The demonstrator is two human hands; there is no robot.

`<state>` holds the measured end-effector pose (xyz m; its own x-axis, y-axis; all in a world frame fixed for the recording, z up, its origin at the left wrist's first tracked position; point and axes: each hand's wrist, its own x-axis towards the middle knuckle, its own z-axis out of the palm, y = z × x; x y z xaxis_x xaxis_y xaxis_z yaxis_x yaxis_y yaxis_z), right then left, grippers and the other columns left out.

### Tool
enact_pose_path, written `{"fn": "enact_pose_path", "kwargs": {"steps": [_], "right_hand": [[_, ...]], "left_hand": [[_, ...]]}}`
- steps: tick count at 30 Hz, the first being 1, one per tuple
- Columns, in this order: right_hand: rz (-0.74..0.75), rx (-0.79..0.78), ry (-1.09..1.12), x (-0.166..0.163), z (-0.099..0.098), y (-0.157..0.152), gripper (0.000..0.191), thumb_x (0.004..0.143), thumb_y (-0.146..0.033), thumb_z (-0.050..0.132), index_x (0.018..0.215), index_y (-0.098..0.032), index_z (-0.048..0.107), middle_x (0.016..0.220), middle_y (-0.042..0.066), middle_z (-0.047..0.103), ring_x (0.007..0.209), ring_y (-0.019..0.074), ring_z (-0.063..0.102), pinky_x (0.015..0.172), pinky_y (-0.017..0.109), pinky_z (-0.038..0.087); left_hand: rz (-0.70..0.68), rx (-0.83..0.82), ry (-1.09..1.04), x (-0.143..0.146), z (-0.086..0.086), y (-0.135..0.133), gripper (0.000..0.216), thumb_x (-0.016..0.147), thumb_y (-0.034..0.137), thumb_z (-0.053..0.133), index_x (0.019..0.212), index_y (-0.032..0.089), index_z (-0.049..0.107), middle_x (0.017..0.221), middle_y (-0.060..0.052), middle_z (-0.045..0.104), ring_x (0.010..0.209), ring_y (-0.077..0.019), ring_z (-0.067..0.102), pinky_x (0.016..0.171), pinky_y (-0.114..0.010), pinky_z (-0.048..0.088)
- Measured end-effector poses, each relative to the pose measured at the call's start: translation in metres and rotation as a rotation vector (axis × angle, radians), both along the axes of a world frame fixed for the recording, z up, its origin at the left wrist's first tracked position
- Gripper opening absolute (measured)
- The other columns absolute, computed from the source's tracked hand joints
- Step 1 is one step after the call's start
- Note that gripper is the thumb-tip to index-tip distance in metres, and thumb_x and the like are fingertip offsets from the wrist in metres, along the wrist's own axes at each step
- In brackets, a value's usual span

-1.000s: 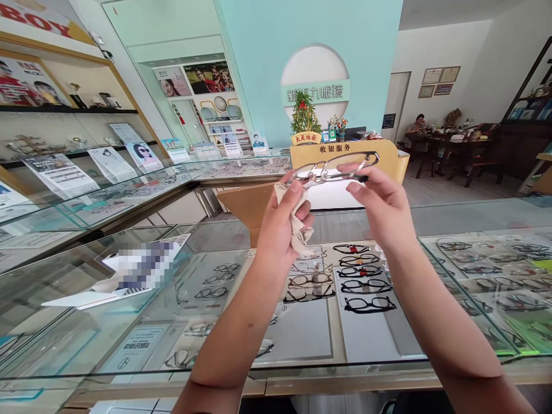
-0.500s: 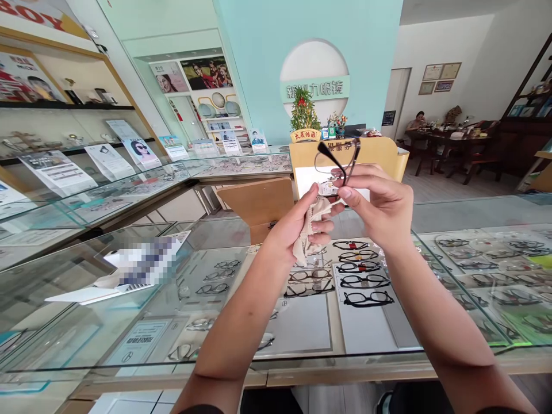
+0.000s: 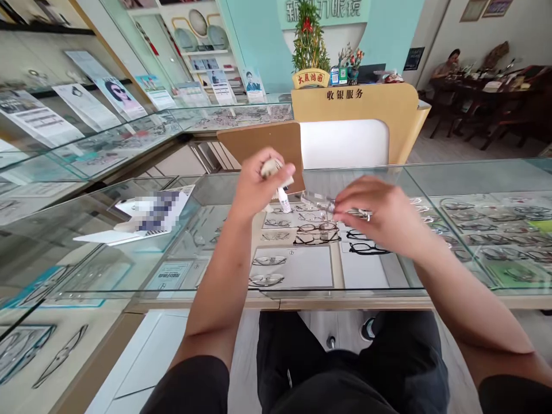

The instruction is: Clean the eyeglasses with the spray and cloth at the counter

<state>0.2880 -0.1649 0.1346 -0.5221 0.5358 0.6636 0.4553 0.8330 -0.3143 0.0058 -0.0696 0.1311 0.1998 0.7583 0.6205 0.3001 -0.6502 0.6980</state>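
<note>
Left hand (image 3: 256, 187): fingers closed around a bunched cloth (image 3: 271, 168). Right hand (image 3: 379, 215): fingers pinched on the spectacles (image 3: 321, 202), held low over the glass desk (image 3: 452, 172), between the two hands.

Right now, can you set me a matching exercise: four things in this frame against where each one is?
Things:
1 cloth
2 metal-framed glasses
3 potted plant
4 black-framed glasses

Places:
A on the yellow desk
B in the left hand
C under the glass of the display case
D in the right hand

Pairs: 1-B, 2-D, 3-A, 4-C.
</note>
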Motion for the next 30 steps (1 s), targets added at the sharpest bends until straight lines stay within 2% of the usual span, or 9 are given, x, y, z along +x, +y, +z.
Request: {"fn": "enact_pose_path", "kwargs": {"steps": [3,5,8,11,14,20,26,30], "right_hand": [[-0.019,0.014,-0.261,-0.014,-0.045,-0.009,0.016,0.104,-0.018,0.072,0.089,-0.02,0.077,0.098,0.006,0.081,0.097,0.0243,0.071,0.088,0.043,0.056],[-0.06,0.048,-0.409,-0.023,-0.072,-0.014,0.017,0.104,-0.018,0.073,0.087,-0.018,0.076,0.096,0.007,0.08,0.097,0.0245,0.069,0.086,0.041,0.054],[-0.11,0.147,-0.548,-0.037,-0.104,-0.018,0.018,0.102,-0.016,0.074,0.084,-0.016,0.075,0.093,0.007,0.078,0.097,0.0245,0.069,0.085,0.039,0.052],[-0.112,0.224,-0.612,-0.048,-0.124,-0.018,0.019,0.1,-0.009,0.072,0.083,-0.016,0.075,0.091,0.007,0.077,0.096,0.0246,0.069,0.084,0.037,0.052],[-0.108,0.273,-0.655,-0.056,-0.135,-0.017,0.02,0.097,-0.003,0.069,0.083,-0.015,0.076,0.091,0.009,0.076,0.095,0.0253,0.069,0.084,0.037,0.053],[-0.146,0.326,-0.676,-0.062,-0.143,-0.016,0.025,0.095,0.0,0.065,0.08,-0.016,0.076,0.087,0.01,0.075,0.09,0.0249,0.07,0.083,0.038,0.056],[-0.153,0.309,-0.69,-0.064,-0.148,-0.015,0.026,0.095,0.001,0.063,0.082,-0.016,0.078,0.088,0.01,0.075,0.093,0.026,0.069,0.088,0.041,0.056],[-0.171,0.297,-0.686,-0.065,-0.15,-0.018,0.022,0.098,-0.004,0.065,0.084,-0.016,0.078,0.09,0.01,0.077,0.092,0.0264,0.07,0.088,0.041,0.055]], "left_hand": [[-0.087,-0.24,0.32,-0.006,-0.029,-0.005,0.043,0.087,0.06,0.08,0.085,0.021,0.064,0.073,0.004,0.06,0.065,-0.012,0.049,0.06,-0.029,0.035],[-0.12,-0.343,0.563,0.0,-0.043,-0.008,0.039,0.087,0.057,0.078,0.085,0.021,0.066,0.076,0.003,0.063,0.068,-0.0138,0.051,0.063,-0.029,0.033],[-0.168,-0.36,0.827,0.014,-0.058,-0.011,0.032,0.085,0.047,0.077,0.075,0.021,0.062,0.071,0.002,0.061,0.066,-0.0154,0.048,0.062,-0.03,0.027],[-0.232,-0.343,0.877,0.025,-0.067,-0.013,0.025,0.082,0.039,0.076,0.07,0.022,0.061,0.068,0.001,0.062,0.065,-0.0172,0.05,0.061,-0.032,0.026],[-0.249,-0.325,0.912,0.032,-0.073,-0.015,0.019,0.079,0.031,0.074,0.068,0.023,0.061,0.068,-0.001,0.063,0.064,-0.0186,0.051,0.06,-0.034,0.026],[-0.236,-0.296,1.079,0.041,-0.08,-0.017,0.021,0.074,0.023,0.07,0.062,0.023,0.054,0.063,-0.002,0.06,0.061,-0.0199,0.05,0.061,-0.035,0.027],[-0.23,-0.279,1.08,0.043,-0.087,-0.015,0.025,0.073,0.019,0.069,0.06,0.023,0.048,0.058,-0.001,0.053,0.057,-0.0188,0.043,0.061,-0.036,0.024],[-0.249,-0.299,1.02,0.041,-0.087,-0.014,0.026,0.076,0.022,0.071,0.06,0.022,0.05,0.058,-0.001,0.054,0.057,-0.0182,0.044,0.061,-0.035,0.024]]}}
